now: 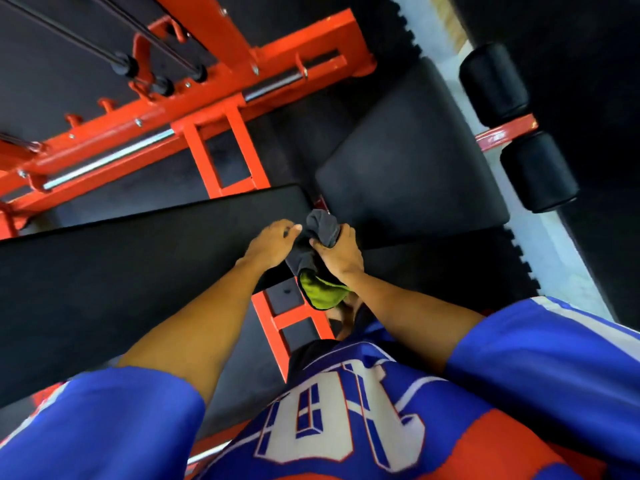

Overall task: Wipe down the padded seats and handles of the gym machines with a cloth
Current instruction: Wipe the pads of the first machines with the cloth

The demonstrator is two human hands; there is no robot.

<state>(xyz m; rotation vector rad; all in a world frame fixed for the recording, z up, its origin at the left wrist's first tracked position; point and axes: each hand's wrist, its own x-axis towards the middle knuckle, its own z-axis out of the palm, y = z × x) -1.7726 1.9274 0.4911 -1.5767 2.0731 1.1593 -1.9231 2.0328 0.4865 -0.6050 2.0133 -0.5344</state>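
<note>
Our blue jersey (346,427) in the foreground, we hold the cloth (320,226) over the gap between back pad (138,265) and seat (415,168). Our right hand (337,252) grips it and our left hand (273,242) pinches its edge. Neither pad is being wiped, so most work seemingly remains.

A gym: orange machine frame (207,109), black padded bench (408,161), foam rollers (495,84).

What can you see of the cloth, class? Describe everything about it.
The cloth is soft fabric, dark grey, with a yellow-green face showing at its hanging lower end. It is bunched, not spread, by the end of the long black pad. The right hand grips its middle; the left hand pinches its side.
</note>
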